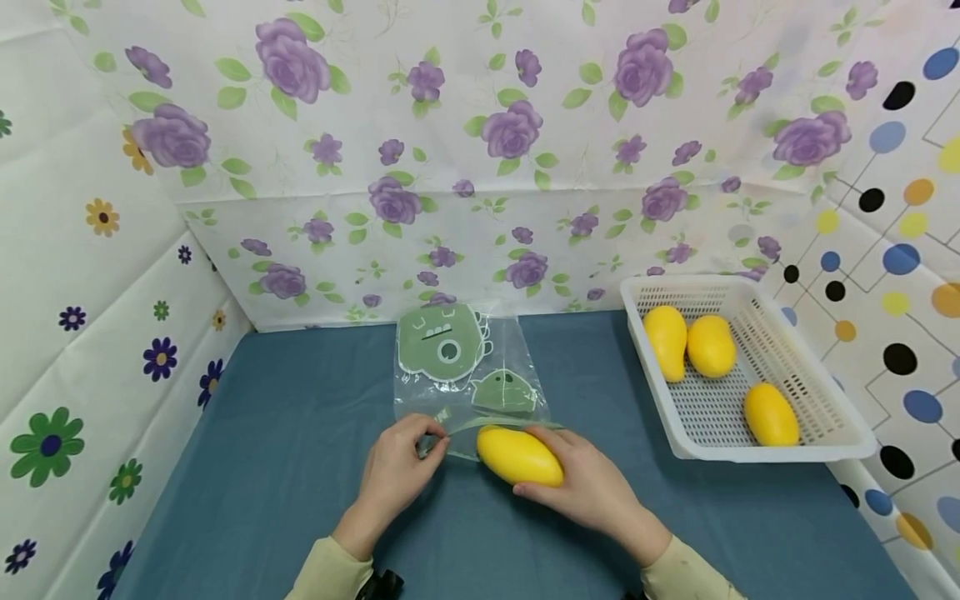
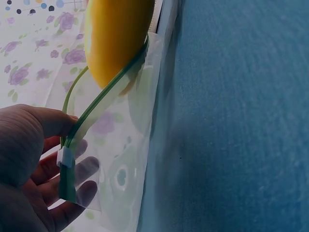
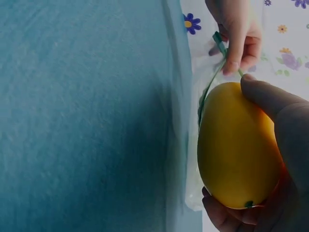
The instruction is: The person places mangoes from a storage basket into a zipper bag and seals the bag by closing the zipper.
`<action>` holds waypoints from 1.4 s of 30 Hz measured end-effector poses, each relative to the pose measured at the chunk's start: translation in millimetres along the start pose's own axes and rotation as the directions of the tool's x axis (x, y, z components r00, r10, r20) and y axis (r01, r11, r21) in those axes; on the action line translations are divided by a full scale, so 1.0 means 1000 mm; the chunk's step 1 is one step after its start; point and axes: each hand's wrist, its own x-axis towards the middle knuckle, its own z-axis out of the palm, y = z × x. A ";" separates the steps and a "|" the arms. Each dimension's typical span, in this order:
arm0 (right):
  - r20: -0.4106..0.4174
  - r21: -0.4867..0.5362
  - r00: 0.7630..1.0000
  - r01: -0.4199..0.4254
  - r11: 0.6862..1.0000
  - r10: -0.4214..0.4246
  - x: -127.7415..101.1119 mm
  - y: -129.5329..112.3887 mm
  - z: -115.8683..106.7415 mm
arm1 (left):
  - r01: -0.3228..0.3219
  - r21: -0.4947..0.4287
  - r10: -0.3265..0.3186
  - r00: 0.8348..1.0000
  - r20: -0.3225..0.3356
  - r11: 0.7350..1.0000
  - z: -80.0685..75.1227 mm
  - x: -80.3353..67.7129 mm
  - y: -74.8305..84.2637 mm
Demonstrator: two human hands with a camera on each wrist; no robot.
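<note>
On the blue cloth-covered tabletop (image 1: pixel 285 467) lies a clear plastic zip bag printed with green cartoon figures (image 1: pixel 457 367), its green-striped mouth facing the person. The left hand (image 1: pixel 397 467) pinches the near corner of the bag's opening between thumb and curled fingers, lifting it. The right hand (image 1: pixel 585 483) grips a smooth yellow mango (image 1: pixel 519 456), its tip resting at the bag's open mouth. To the right stands a white perforated plastic basket (image 1: pixel 817 392) holding three more yellow mangoes (image 1: pixel 770 414).
</note>
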 end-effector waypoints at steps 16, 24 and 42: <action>0.092 0.045 0.992 0.083 0.996 -0.087 -0.002 0.001 0.011 | 0.039 0.007 -0.039 0.998 0.040 0.999 0.004 0.000 0.004; 0.124 0.099 0.980 0.144 0.985 -0.156 -0.002 -0.001 0.011 | 0.034 0.005 -0.034 0.999 0.038 0.999 0.005 0.001 0.005; 0.006 0.078 0.982 0.190 0.979 -0.191 0.003 -0.010 0.022 | -0.045 -0.054 0.044 0.999 -0.003 0.998 0.002 0.001 0.009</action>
